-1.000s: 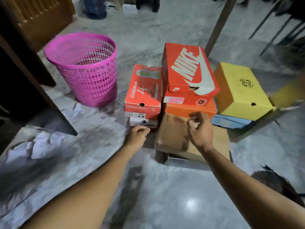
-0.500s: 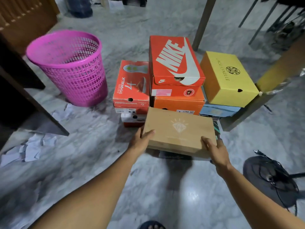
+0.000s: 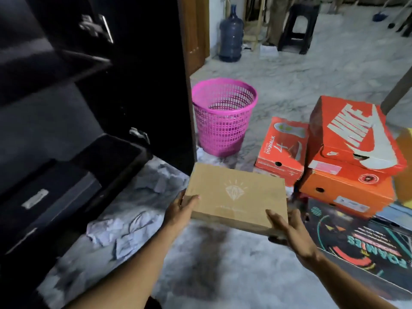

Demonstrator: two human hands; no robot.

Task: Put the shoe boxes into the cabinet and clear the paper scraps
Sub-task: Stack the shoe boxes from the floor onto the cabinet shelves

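I hold a flat brown cardboard shoe box (image 3: pixel 236 195) in the air above the floor. My left hand (image 3: pixel 181 209) grips its near left corner and my right hand (image 3: pixel 287 228) grips its near right corner. The open dark cabinet (image 3: pixel 73 108) stands to the left with a black box (image 3: pixel 44 197) on its lower shelf. On the right are a red GoWalk box (image 3: pixel 282 152), a red Nike box (image 3: pixel 354 134) on an orange box (image 3: pixel 347 192), and a black patterned box (image 3: pixel 361 241). White paper scraps (image 3: pixel 124 230) lie on the floor by the cabinet.
A pink mesh waste basket (image 3: pixel 223 117) stands on the marble floor beside the cabinet's side panel. A blue water jug (image 3: pixel 230 34) and a dark stool (image 3: pixel 297 27) are at the back. More paper scraps (image 3: pixel 165 179) lie near the cabinet's foot.
Both hands closed on the brown box and lifted it off the black patterned box, carrying it left toward the cabinet. The view swung left, bringing the open cabinet in.
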